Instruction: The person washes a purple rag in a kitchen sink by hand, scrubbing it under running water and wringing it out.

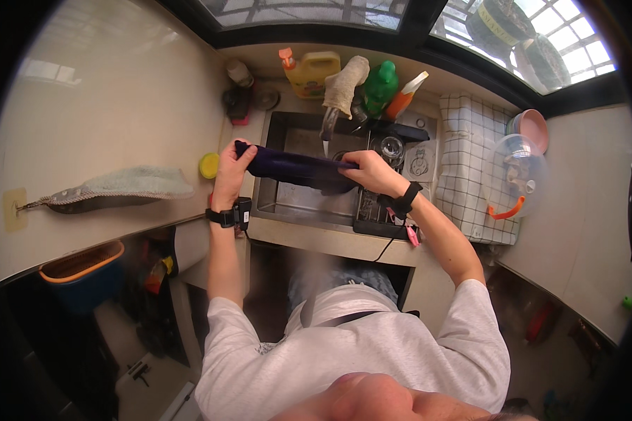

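A dark purple cloth (297, 167) is stretched between my two hands above a metal sink (316, 202). My left hand (236, 163) grips its left end, thumb on top. At the other end, my right hand (366, 167) pinches the cloth near the sink's right part. Behind the cloth, the faucet (328, 126) has a beige cloth sleeve (346, 84) wrapped around its upper part, and what looks like a thin stream of water comes from its tip. The cloth hides part of the basin.
Behind the sink stand a yellow jug (313, 76), a green bottle (381, 89) and an orange spray bottle (404, 97). A glass (391, 147) rests at the sink's right. Further right lies a checked cloth (466, 173) with a clear lid (519, 173). A towel (131, 187) hangs left.
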### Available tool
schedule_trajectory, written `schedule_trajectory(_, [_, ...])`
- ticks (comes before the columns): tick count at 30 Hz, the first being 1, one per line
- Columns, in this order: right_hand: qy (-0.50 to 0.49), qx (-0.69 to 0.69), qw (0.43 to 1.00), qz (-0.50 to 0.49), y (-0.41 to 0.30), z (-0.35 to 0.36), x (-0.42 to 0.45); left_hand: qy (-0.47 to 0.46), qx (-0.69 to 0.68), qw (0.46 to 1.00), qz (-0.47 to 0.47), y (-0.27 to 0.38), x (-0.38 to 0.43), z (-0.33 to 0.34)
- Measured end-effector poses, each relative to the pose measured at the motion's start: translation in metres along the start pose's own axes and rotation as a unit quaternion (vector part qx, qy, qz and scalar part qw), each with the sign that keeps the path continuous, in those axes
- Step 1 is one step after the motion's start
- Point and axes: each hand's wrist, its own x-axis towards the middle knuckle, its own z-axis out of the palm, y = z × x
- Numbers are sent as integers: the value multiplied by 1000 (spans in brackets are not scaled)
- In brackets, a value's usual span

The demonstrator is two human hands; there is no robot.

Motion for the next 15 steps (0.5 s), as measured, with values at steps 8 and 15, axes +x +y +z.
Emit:
schedule_trajectory(8, [-43, 137, 989, 19, -45, 0, -18, 100, -49, 993, 44, 72, -18, -8])
schedule_trajectory(15, [-113, 230, 955, 152, -26, 21, 6, 59, -66, 996, 7, 42, 2, -7])
